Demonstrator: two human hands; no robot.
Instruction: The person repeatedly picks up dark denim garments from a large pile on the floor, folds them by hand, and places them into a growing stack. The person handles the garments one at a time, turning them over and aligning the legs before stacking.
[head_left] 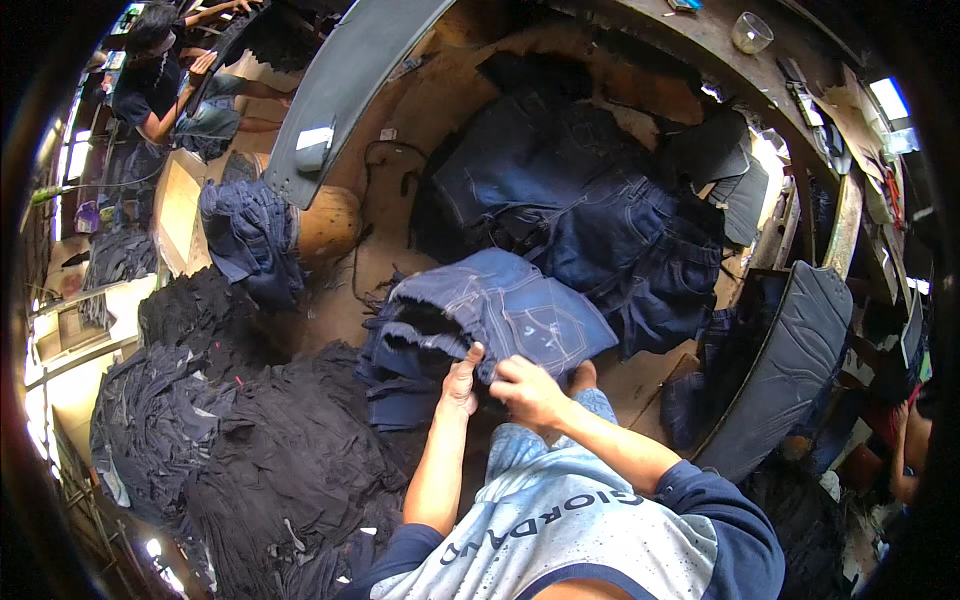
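A pair of blue denim shorts (540, 320) lies across a stack of folded dark denim (395, 385) in front of my legs. Light stitching and pale marks show on its back pocket, and a frayed opening gapes at its left. My left hand (462, 380) grips its near edge, thumb uppermost. Close by on the right, my right hand (528, 392) is closed on the same edge, its fingertips hidden by the knuckles. Beyond the shorts spreads a large heap of dark blue jeans (590, 220).
Heaped black cloth (290, 450) fills the floor at left. Long dark curved boards rise at upper left (350, 90) and right (780, 370). Folded denim (255, 240) hangs near a round wooden piece (330, 225). A co-worker (160, 90) handles dark cloth at far left. A glass (752, 33) stands on a bench.
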